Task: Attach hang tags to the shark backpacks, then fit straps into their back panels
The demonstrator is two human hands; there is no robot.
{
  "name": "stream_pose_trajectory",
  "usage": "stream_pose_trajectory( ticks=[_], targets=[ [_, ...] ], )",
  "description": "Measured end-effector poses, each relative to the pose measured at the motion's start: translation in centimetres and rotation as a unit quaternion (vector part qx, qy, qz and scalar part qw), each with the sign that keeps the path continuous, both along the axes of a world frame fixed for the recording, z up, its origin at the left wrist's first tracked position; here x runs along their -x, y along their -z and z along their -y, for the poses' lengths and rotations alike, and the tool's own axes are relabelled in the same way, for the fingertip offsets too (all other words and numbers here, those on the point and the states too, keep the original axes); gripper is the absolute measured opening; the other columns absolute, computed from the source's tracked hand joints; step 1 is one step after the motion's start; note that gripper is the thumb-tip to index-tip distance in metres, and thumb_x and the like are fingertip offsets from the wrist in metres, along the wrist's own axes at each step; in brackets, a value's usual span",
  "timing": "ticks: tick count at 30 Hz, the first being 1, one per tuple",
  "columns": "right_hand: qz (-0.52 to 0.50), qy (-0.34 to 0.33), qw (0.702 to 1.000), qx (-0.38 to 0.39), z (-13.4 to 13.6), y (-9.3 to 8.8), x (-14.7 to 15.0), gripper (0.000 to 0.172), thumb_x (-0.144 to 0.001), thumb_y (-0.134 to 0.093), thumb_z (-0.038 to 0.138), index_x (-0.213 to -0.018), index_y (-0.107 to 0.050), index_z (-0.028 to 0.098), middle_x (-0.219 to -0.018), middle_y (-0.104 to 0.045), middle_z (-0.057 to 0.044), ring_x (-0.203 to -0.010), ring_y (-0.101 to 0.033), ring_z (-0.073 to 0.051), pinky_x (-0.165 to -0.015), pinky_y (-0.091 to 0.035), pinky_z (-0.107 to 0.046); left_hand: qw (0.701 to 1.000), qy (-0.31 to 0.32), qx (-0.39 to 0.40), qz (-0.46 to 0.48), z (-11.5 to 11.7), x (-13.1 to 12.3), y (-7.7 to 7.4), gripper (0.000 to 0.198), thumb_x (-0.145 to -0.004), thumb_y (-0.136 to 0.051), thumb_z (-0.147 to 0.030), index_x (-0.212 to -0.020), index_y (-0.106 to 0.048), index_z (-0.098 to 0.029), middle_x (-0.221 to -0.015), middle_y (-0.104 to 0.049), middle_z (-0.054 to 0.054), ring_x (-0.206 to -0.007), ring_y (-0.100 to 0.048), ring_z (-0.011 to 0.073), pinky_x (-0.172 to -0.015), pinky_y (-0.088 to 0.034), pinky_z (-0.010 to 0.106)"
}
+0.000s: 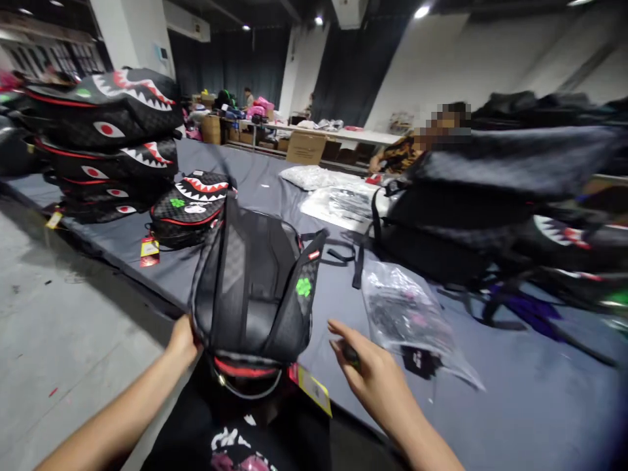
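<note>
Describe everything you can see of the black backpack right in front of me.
The black, synthetic-looking backpack is at the near edge of the grey-covered table, its back panel facing you. Two wide shoulder straps run along it; a small red label and green clover emblem show at right. Red trim and a thin loop mark its near end, by a yellow tag. Your left hand is against its left side; your right hand is apart from it.

1 head-worn camera looks forward and down on the nearby backpack [262, 261] and table [490, 425].
</note>
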State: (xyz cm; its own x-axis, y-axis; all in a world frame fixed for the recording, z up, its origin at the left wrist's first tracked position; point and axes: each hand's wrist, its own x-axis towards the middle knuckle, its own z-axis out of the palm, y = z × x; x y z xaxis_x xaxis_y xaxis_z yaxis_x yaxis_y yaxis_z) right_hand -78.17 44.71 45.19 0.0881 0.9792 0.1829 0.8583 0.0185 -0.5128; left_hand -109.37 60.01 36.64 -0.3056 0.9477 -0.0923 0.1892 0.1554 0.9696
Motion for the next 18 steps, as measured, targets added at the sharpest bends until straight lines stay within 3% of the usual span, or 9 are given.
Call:
stream_pose_trajectory(
  ticks=[2, 4, 5, 7, 9, 10, 12, 15, 18],
  targets=[
    [0.064, -0.014, 0.997, -0.027, -0.2, 0.2, 1.7, 0.040, -0.092, -0.044, 0.019, -0.129, -0.059, 0.019, -0.125, -0.067, -0.012, -0.111, -0.066, -0.024, -0.092, -0.055, -0.037, 1.000, -0.001, 0.003, -0.023, 3.8, 0.4, 2.9, 0.035, -0.076, -0.055, -0.053, -0.083, -0.064, -0.020, -0.090, -0.071, 0.012, -0.095, -0.065, 0.0343, -0.080, -0.055, 0.049],
    [0.126, -0.046, 0.991, -0.028, -1.2, 0.6, 3.9, 0.044, -0.088, -0.046, 0.010, -0.130, -0.058, 0.019, -0.130, -0.064, -0.011, -0.118, -0.060, -0.023, -0.096, -0.053, -0.036, 0.992, -0.013, -0.082, -0.091, 5.7, 1.5, 3.4, 0.041, -0.085, -0.050, -0.048, -0.113, -0.061, -0.020, -0.125, -0.063, 0.014, -0.127, -0.051, 0.0348, -0.105, -0.043, 0.055],
    [0.156, -0.070, 0.985, -0.022, -1.9, 0.9, 5.3, 0.046, -0.086, -0.047, 0.008, -0.130, -0.058, 0.019, -0.133, -0.062, -0.010, -0.120, -0.058, -0.023, -0.096, -0.053, -0.035, 0.976, 0.016, -0.159, -0.146, 5.8, 2.0, 3.0, 0.041, -0.089, -0.046, -0.043, -0.123, -0.056, -0.021, -0.135, -0.057, 0.013, -0.136, -0.043, 0.0321, -0.113, -0.034, 0.055],
    [0.218, -0.126, 0.968, -0.002, -3.7, 1.3, 8.2, 0.046, -0.086, -0.048, 0.006, -0.128, -0.058, 0.019, -0.134, -0.060, -0.010, -0.122, -0.054, -0.023, -0.091, -0.054, -0.033, 0.891, 0.175, -0.316, -0.276, 5.3, 2.0, 1.6, 0.041, -0.094, -0.044, -0.035, -0.133, -0.051, -0.025, -0.141, -0.055, 0.010, -0.142, -0.038, 0.0277, -0.120, -0.022, 0.055],
    [0.274, -0.144, 0.950, 0.040, -5.2, 1.3, 10.9, 0.033, -0.090, -0.045, 0.009, -0.116, -0.063, 0.016, -0.122, -0.065, -0.014, -0.114, -0.057, -0.026, -0.079, -0.057, -0.032, 0.760, 0.375, -0.379, -0.371, 4.6, 0.8, 0.5, 0.040, -0.095, -0.047, -0.033, -0.135, -0.053, -0.027, -0.137, -0.059, 0.009, -0.139, -0.043, 0.0280, -0.120, -0.019, 0.058],
    [0.294, -0.130, 0.944, 0.068, -5.6, 1.2, 11.9, 0.028, -0.091, -0.044, 0.010, -0.110, -0.065, 0.014, -0.114, -0.067, -0.015, -0.109, -0.060, -0.027, -0.074, -0.056, -0.031, 0.713, 0.436, -0.379, -0.396, 4.5, 0.0, 0.4, 0.042, -0.096, -0.048, -0.035, -0.136, -0.053, -0.025, -0.138, -0.059, 0.011, -0.137, -0.044, 0.0288, -0.119, -0.020, 0.059],
    [0.320, -0.063, 0.938, 0.117, -5.9, 0.7, 12.6, 0.029, -0.092, -0.040, 0.007, -0.106, -0.065, 0.008, -0.103, -0.068, -0.020, -0.097, -0.064, -0.028, -0.068, -0.055, -0.031, 0.667, 0.486, -0.370, -0.428, 5.0, -1.3, 1.2, 0.048, -0.097, -0.046, -0.039, -0.141, -0.051, -0.020, -0.145, -0.051, 0.014, -0.138, -0.044, 0.0302, -0.118, -0.025, 0.058],
    [0.330, 0.089, 0.930, 0.135, -5.3, 0.0, 10.2, 0.033, -0.094, -0.039, 0.008, -0.120, -0.057, 0.001, -0.105, -0.066, -0.026, -0.091, -0.068, -0.029, -0.068, -0.053, -0.033, 0.653, 0.486, -0.362, -0.454, 7.2, -1.7, 4.7, 0.055, -0.098, -0.042, -0.040, -0.149, -0.040, -0.019, -0.154, -0.038, 0.013, -0.143, -0.035, 0.0302, -0.115, -0.032, 0.053],
    [0.247, 0.194, 0.933, 0.177, -4.8, -0.1, 5.3, 0.041, -0.095, -0.054, 0.033, -0.123, -0.055, 0.003, -0.104, -0.068, -0.023, -0.090, -0.069, -0.031, -0.071, -0.052, -0.034, 0.646, 0.479, -0.369, -0.466, 9.5, -0.9, 8.6, 0.058, -0.096, -0.045, -0.038, -0.150, -0.037, -0.021, -0.156, -0.036, 0.012, -0.143, -0.036, 0.0309, -0.110, -0.039, 0.050]
  ],
)
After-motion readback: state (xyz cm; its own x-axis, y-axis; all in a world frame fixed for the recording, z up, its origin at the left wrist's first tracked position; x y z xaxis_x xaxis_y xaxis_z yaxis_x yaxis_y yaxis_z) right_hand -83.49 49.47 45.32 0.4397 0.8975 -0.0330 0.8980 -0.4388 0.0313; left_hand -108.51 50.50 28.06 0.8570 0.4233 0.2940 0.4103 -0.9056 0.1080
